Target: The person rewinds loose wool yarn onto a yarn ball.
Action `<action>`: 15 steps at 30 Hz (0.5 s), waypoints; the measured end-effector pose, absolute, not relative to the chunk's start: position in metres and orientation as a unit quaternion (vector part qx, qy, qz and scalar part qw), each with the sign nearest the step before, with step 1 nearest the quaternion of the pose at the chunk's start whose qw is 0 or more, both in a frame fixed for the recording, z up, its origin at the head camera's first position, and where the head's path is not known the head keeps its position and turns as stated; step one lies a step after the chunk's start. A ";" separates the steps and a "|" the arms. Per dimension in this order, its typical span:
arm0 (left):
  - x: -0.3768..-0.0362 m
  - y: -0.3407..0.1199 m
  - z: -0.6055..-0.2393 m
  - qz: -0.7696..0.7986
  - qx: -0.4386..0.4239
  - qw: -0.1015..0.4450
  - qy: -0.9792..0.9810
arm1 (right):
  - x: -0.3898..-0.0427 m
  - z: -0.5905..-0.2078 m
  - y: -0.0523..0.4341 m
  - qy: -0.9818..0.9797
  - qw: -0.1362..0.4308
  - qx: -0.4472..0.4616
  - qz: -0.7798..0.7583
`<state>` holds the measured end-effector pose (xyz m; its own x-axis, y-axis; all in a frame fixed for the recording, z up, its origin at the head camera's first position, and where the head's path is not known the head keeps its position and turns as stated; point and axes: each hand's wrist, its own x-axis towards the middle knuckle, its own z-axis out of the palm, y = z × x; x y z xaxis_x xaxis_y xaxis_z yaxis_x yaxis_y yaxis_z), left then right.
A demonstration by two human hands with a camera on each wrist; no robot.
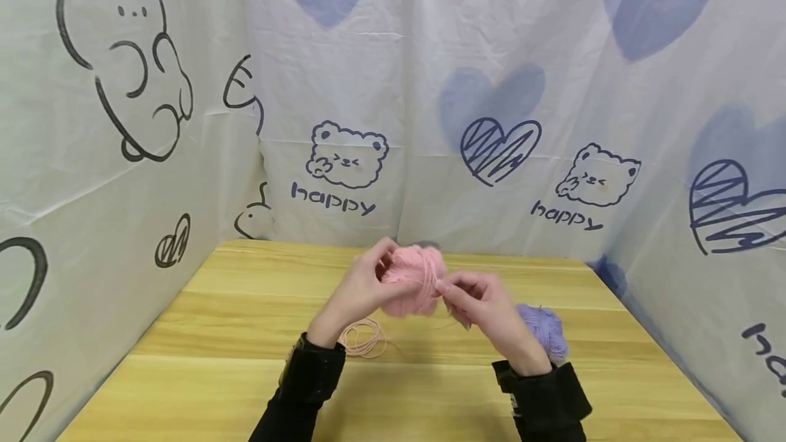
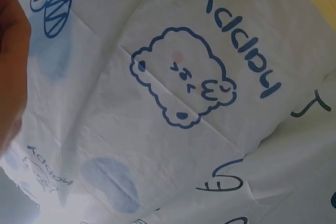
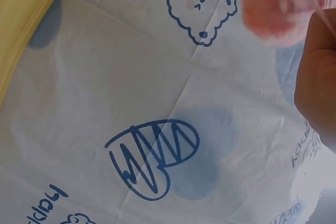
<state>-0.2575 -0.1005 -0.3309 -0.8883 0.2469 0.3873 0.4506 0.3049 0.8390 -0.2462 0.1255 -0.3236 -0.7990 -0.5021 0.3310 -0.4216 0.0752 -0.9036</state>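
**Pink yarn ball held up in both hands, strand being worked**

Left hand (image 1: pixel 362 288) has its fingers curled round the pink yarn ball (image 1: pixel 414 278), holding it clear above the desk (image 1: pixel 202 374), near the middle toward the back edge. Right hand (image 1: pixel 475 302) sits just beside the ball, fingers together in a pinch at the ball's right side, likely on a pink strand, though the thread is too thin to confirm from the head view. The right wrist view shows the ball blurred at top with a thin pink line by the hand. The left wrist view shows only a sliver of hand and the backdrop.

Step, as a judgement: winding or unwinding strand at the ball, mid-way. A loose pink yarn coil (image 1: pixel 364 337) lies on the desk below the left hand. The next move calls for keeping tension on the strand while the left hand steadies or turns the ball.

A purple yarn ball (image 1: pixel 545 329) rests on the desk, behind the right wrist, untouched.

Writing: the backdrop cloth (image 1: pixel 430 121) has "happy" printed under cartoon bears, with scribbled hearts. No brand labels visible.
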 end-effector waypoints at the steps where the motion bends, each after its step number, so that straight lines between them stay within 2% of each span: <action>1: -0.258 -0.099 -0.330 -0.563 -0.203 0.106 -0.794 | -0.246 -0.324 0.124 0.737 0.042 -0.318 -0.595; 4: -0.258 -0.098 -0.329 -0.617 -0.177 0.141 -0.754 | -0.246 -0.326 0.121 0.747 0.074 -0.323 -0.576; 7: -0.257 -0.097 -0.327 -0.673 -0.177 0.153 -0.702 | -0.248 -0.331 0.118 0.755 0.103 -0.323 -0.561; 15: -0.255 -0.099 -0.323 -0.742 -0.219 0.101 -0.625 | -0.257 -0.337 0.118 0.755 0.126 -0.315 -0.561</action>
<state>-0.2549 -0.0992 -0.3231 -0.8839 0.1240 0.4509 0.4234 -0.1973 0.8842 -0.2566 0.1182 -0.3368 -0.7698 -0.6170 0.1634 -0.3349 0.1726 -0.9263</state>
